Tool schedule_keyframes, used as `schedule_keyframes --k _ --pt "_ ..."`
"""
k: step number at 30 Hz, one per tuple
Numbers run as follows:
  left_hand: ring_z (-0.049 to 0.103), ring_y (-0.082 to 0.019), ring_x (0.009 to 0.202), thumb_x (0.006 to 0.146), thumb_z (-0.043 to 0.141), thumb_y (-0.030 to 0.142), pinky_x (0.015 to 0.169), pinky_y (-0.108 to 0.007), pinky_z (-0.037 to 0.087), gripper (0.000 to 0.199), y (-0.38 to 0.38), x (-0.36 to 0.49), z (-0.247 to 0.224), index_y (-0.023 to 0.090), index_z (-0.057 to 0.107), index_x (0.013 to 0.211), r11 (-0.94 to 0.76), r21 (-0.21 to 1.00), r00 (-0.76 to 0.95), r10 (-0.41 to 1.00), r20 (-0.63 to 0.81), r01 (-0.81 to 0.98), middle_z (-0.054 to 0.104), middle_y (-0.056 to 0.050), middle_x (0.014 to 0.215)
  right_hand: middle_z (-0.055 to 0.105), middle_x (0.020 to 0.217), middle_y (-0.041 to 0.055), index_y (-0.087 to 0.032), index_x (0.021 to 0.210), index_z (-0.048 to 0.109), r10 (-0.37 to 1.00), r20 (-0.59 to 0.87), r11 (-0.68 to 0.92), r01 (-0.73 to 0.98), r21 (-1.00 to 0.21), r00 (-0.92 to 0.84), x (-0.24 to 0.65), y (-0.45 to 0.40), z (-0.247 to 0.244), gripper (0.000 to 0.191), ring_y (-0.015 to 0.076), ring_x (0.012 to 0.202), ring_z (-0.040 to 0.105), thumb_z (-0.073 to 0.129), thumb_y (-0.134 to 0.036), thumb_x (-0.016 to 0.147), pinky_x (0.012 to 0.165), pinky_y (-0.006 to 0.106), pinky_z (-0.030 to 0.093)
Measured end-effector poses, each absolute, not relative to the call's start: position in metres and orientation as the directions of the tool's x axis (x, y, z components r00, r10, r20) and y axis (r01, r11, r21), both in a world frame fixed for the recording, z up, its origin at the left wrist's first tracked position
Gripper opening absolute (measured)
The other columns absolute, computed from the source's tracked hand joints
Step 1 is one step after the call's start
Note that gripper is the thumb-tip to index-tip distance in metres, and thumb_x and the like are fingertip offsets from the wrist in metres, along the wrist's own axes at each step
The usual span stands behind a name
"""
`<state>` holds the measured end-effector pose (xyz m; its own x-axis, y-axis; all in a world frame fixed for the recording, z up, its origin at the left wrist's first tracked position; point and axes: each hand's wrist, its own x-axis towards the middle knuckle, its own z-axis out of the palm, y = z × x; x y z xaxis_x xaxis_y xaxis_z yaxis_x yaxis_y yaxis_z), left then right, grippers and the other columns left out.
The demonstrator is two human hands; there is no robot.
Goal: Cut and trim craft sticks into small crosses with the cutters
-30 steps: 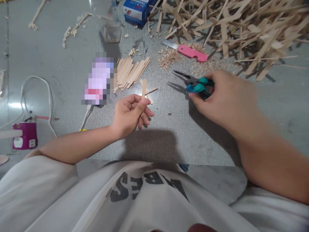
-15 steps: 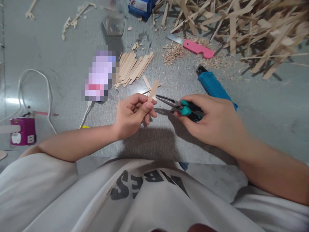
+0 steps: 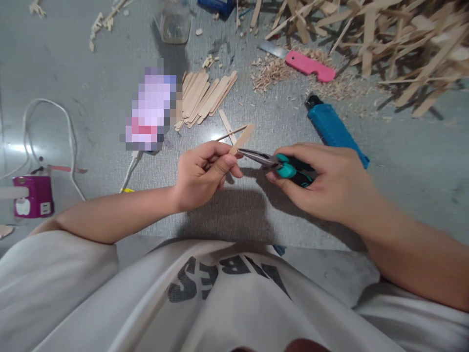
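Observation:
Between the thumb and fingers of my left hand (image 3: 205, 171) is a wooden popsicle stick (image 3: 244, 138), tilted up to the right. My right hand (image 3: 326, 181) wraps round the black and teal handles of needle-nose pliers (image 3: 262, 158). The tips of the pliers meet the edge of the stick just above my left thumb; whether the jaws grip it I cannot tell. Behind the held stick, another light stick (image 3: 224, 120) and a thin dark stick (image 3: 229, 133) show on the table. A row of popsicle sticks (image 3: 205, 98) lies beyond my left hand.
A blue-handled cutter (image 3: 337, 131) lies beyond my right hand. Farther off are a pink knife (image 3: 309, 66), wood shavings (image 3: 271, 73) and a big heap of sticks (image 3: 399, 49). On the left are a blurred phone (image 3: 150, 112), a white cable (image 3: 69, 122) and a purple box (image 3: 34, 196).
The popsicle stick in my left hand has tipped over to the right. The pliers' tips have come up against its edge. The whole view has shifted slightly.

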<state>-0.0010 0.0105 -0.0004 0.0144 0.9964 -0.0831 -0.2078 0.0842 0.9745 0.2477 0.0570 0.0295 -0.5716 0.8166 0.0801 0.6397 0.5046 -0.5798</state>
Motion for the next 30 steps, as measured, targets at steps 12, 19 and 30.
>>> schedule_keyframes --k 12,19,30 --pt "0.049 -0.003 0.035 0.106 0.081 0.059 0.035 -0.015 0.038 0.044 0.015 -0.003 -0.011 0.017 0.077 0.092 -0.048 0.983 0.032 0.998 0.055 -0.175 0.083 -0.002 0.071 0.078 0.081 0.0038 -0.026 0.097 0.073 0.788 0.127 0.552 0.6 -0.578 -0.603 0.249 0.06 0.026 0.015 0.0226 0.07 0.07 0.073 -0.04 0.1 0.062 0.036 0.047" --pt "0.056 -0.004 0.042 0.11 0.077 0.055 0.041 -0.016 0.04 0.042 0.015 -0.003 -0.008 0.018 0.075 0.089 -0.103 0.986 0.044 0.993 0.109 -0.134 0.081 -0.002 0.067 0.078 0.082 0.0041 -0.027 0.095 0.071 0.792 0.047 0.499 0.602 -0.624 -0.608 0.247 0.061 0.027 0.013 0.0239 0.071 0.071 0.069 -0.039 0.1 0.064 0.037 0.048" --pt "0.076 -0.012 0.062 0.105 0.078 0.068 0.067 -0.025 0.064 0.053 0.014 -0.005 -0.013 0.02 0.068 0.085 0.011 0.988 0.079 0.997 0.002 -0.156 0.078 -0.002 0.064 0.068 0.07 0.003 -0.025 0.091 0.072 0.779 -0.148 0.364 0.631 -0.685 -0.61 0.25 0.062 0.029 0.015 0.02 0.061 0.058 0.068 -0.039 0.095 0.061 0.036 0.04"
